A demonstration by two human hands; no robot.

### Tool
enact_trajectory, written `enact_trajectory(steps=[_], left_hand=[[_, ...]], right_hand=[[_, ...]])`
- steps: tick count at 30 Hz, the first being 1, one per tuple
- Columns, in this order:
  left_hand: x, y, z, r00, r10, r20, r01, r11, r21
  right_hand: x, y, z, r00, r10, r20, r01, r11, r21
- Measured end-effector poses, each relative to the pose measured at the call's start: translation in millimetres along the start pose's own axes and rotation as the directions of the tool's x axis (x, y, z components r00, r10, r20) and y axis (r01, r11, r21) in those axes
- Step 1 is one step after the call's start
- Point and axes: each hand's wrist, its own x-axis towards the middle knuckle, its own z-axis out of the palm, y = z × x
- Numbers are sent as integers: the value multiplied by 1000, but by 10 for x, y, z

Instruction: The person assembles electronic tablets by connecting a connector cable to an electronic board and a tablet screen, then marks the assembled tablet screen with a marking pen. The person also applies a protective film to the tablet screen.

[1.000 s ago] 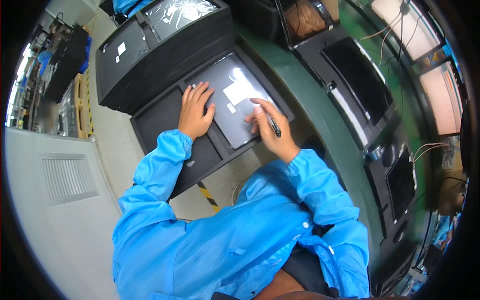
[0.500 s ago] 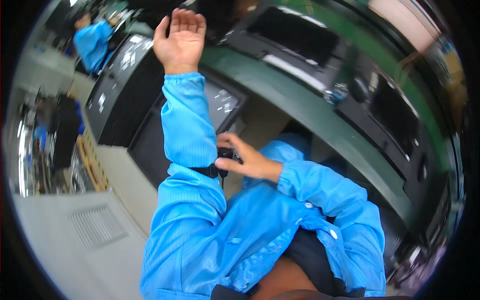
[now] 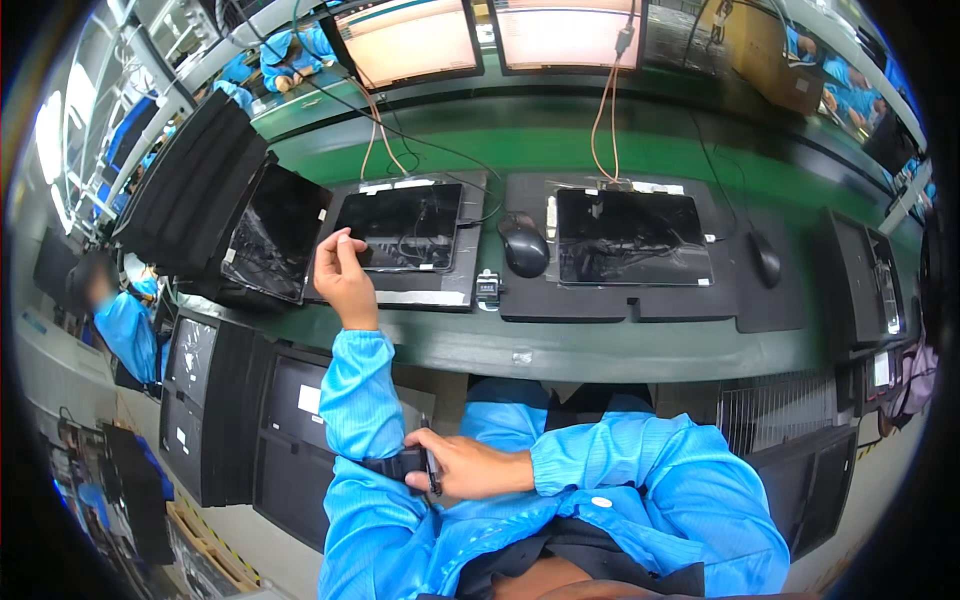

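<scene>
My left hand (image 3: pixel 345 285) is raised at the left, in front of a tablet, its fingers loosely bent with nothing seen in them. Around my left forearm, over the blue sleeve, runs a black strap (image 3: pixel 380 466) with a small black device (image 3: pixel 410 465) on it. My right hand (image 3: pixel 470 468) reaches across my body and grips this device, thumb below and fingers above. A thin dark edge stands upright at its fingertips; what it is I cannot make out. The left tablet (image 3: pixel 400 225) lies on a black foam board, just right of my left hand.
Another tablet (image 3: pixel 632 235) lies on foam between two black mice, the left mouse (image 3: pixel 524 248) and the right mouse (image 3: pixel 765 258). Black foam trays (image 3: pixel 195 180) lean at the table's left. Two monitors (image 3: pixel 405 42) stand behind. Black crates (image 3: pixel 290 450) sit below the green table (image 3: pixel 560 355).
My view has swung to face the table squarely. The left hand has gone from spread palm to bent fingers, its arm lower. The right hand stays at the forearm device.
</scene>
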Motion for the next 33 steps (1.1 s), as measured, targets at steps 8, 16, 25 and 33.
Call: enact_trajectory(steps=[8,16,25,33], left_hand=[[-765,412,-146,751,272,602,-400,912,86],[-1494,709,684,657,375,654,-368,917,-157],[-1700,860,1064,468,333,819,-495,866,-69],[-1854,1032,2090,329,258,908,-659,752,25]], right_hand=[[-703,-6,-1145,812,-113,-573,-303,756,-580],[-712,397,-1510,672,-313,-671,-379,634,-674],[-1409,28,-2339,566,-529,-633,-383,511,-770],[-2481,345,-3828,778,-182,-602,-494,416,-764]])
